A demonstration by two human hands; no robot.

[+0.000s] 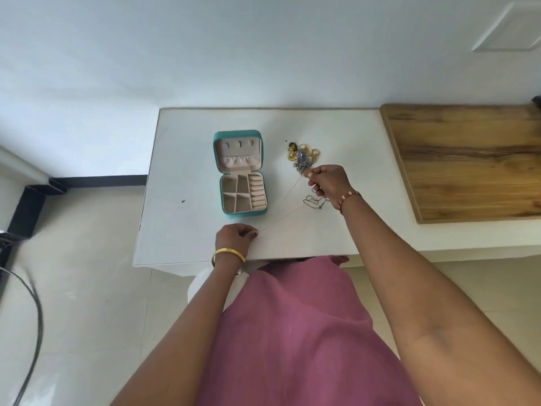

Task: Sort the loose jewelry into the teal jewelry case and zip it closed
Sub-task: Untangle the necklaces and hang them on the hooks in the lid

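Observation:
The teal jewelry case [240, 172] lies open on the white table [187, 159], its lid flat toward the wall and its pink compartments bare. To its right sits a heap of loose jewelry [303, 156], gold and blue pieces tangled together. A thin chain [288, 197] runs taut in two strands between my hands. My right hand [328, 183] pinches one end just below the heap. My left hand [236, 238] pinches the other end near the table's front edge. Another silver chain [315, 201] lies coiled under my right wrist.
A wooden board [468, 159] covers the counter to the right of the white table. A small dark speck [183, 201] lies on the table left of the case. A dark cable [32, 312] hangs over the floor at the left.

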